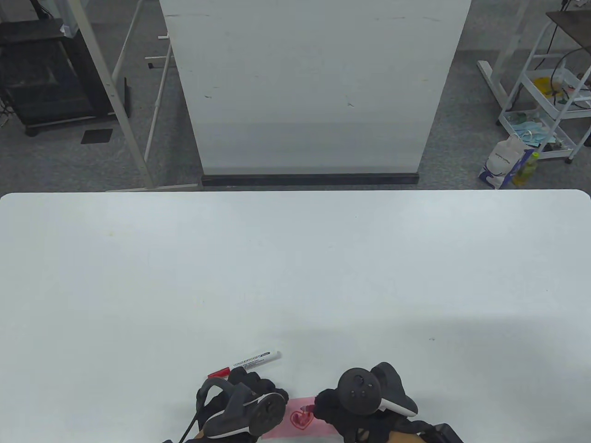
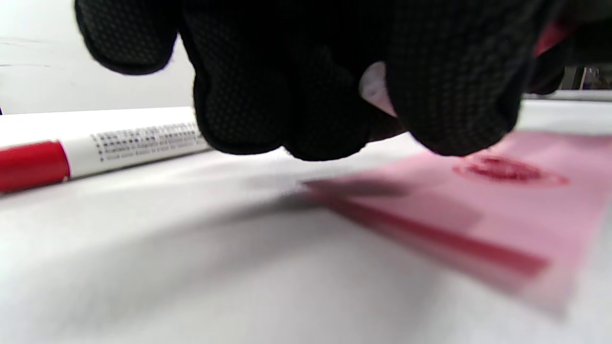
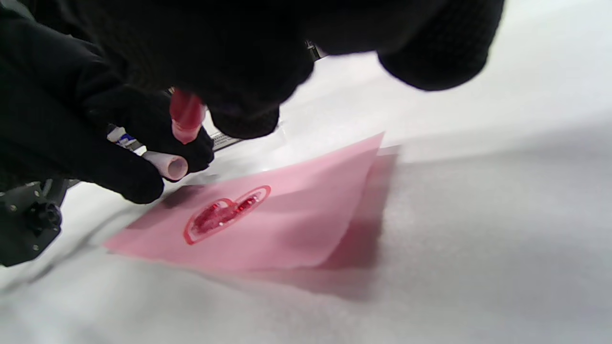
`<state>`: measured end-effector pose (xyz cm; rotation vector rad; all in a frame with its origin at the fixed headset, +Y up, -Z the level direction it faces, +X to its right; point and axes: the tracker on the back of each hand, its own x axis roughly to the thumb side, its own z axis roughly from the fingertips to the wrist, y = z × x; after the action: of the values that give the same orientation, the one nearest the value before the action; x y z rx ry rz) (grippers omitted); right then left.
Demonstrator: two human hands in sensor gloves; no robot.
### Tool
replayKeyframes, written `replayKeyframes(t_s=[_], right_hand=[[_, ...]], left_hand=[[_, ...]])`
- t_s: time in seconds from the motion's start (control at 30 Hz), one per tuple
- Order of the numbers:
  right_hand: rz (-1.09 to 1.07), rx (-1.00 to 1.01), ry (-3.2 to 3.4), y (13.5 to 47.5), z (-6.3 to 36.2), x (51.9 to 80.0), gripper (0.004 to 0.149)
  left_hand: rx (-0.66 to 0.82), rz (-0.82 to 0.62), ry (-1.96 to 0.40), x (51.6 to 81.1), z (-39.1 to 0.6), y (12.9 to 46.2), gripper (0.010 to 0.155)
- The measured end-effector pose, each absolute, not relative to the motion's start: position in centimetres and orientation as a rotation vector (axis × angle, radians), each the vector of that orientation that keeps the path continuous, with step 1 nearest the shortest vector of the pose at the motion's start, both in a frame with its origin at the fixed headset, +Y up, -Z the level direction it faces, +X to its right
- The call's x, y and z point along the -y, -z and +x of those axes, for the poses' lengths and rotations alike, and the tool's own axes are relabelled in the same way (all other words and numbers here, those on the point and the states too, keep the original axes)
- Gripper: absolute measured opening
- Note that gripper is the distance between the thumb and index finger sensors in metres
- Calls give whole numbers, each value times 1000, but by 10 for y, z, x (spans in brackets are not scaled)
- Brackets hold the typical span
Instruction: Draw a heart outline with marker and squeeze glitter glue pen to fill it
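Worktop (image 1: 295, 277): white, seen from above; both gloved hands are set at its near edge.
Pink paper (image 3: 296, 215): laid flat on the worktop between the hands; one corner is lifted slightly.
Heart (image 3: 224, 213): a red outline is drawn on the paper, partly filled with red glitter.
Marker (image 1: 244, 364): white barrel, red cap; left lying on the worktop just beyond the left hand, untouched.
Right hand (image 1: 355, 406): fingers curled round a red glitter glue pen (image 3: 185, 116), its tip held above the paper.
Left hand (image 1: 240, 406): a small whitish cap (image 3: 167, 164) is pinched in its fingertips, beside the pen tip.
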<state>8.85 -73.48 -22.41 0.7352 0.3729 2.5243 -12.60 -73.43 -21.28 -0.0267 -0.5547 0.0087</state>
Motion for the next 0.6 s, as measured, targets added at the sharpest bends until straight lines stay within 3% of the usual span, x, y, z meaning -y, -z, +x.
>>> replayKeyframes(t_s=[0.33, 0.6], right_hand=[[716, -372, -2301, 229, 103, 727, 46], [746, -369, -2268, 226, 101, 732, 47]], left_hand=[[534, 55, -386, 717, -145, 213, 45], [574, 40, -460, 720, -140, 211, 45]])
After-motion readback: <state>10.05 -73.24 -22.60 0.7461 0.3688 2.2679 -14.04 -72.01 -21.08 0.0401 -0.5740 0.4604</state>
